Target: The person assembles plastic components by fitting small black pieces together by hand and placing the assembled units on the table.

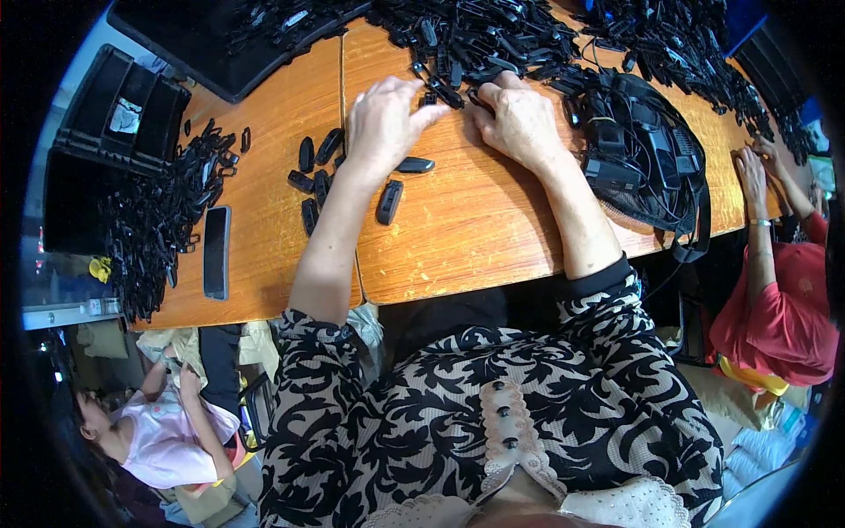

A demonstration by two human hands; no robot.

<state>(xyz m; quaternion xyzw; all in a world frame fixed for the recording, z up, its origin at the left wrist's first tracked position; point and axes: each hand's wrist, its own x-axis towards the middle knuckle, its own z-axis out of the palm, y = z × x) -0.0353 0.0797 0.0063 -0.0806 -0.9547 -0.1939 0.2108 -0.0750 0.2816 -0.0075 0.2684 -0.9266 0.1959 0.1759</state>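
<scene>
Black plastic everywhere on the wooden table [493,238]. Taking the big heap of small black parts [493,35] at the far edge as landmark: both hands work right at its near rim. Left hand [380,119] is palm-down w/ fingers curled, tips meeting a black piece [440,91] at the heap's edge; looks like a pinch, though the grip itself is hidden by the fingers. Right hand [519,119] is just beside it, also curled over, thumb side toward the same piece; can't tell whether it pinches anything.

Nearer the person than the heap, and to its left, lie approx. ten oblong black pieces [315,176] in a loose group, two more [400,185] close under the left hand. Judging by that, a small batch is done & set aside, while the heap remains huge, so most of the work looks left.

Further left of the heap: a second spill of black clips [163,229], a dark phone [216,253] lying flat, black trays [123,110]. Right of the heap sits a black mesh bag w/ cables [642,158]. Beyond it, a co-worker's hand [753,176] in a red sleeve rests on the table edge. Another person in pink [163,440] sits low, well below the table.
</scene>
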